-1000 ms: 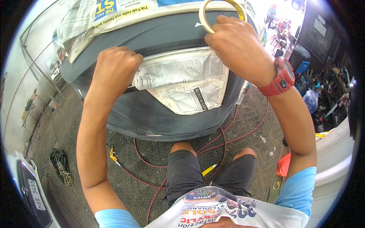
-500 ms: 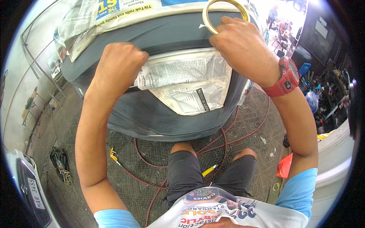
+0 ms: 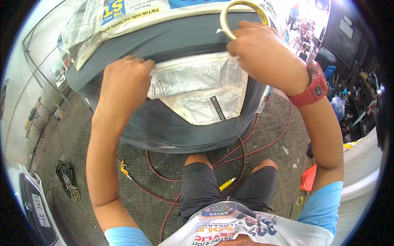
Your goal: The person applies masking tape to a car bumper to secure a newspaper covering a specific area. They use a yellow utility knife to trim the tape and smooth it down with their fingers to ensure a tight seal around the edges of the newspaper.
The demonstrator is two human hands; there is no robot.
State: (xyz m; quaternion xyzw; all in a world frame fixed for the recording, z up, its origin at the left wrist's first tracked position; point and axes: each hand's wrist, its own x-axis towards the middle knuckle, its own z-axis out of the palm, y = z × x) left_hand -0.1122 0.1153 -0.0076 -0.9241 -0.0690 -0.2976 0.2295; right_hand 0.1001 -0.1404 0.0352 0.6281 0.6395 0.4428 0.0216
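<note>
My right hand [image 3: 264, 55], wearing a red watch [image 3: 315, 84], is closed on a roll of masking tape [image 3: 224, 21], whose ring stands up beyond the fingers. A small torn flap sticks out from the roll's left side. My left hand [image 3: 125, 82] is closed, knuckles up, at the upper left corner of a newspaper sheet [image 3: 201, 80]; what its fingertips pinch is hidden. That sheet covers a recess in a dark grey car body panel [image 3: 180, 35]. A pale strip runs along the sheet's top edge between my hands.
More newspaper [image 3: 123, 18] covers the car above the panel. Red hoses [image 3: 164, 179] and a yellow air blow gun [image 3: 124, 167] lie on the mat floor. A white car [image 3: 35, 205] stands at lower left. Clutter [image 3: 357, 106] lines the right, where people sit far off.
My left hand has dropped slightly and its wrist has turned, with the fingers now against the newspaper's upper left corner. My right hand and the tape roll have shifted only a little.
</note>
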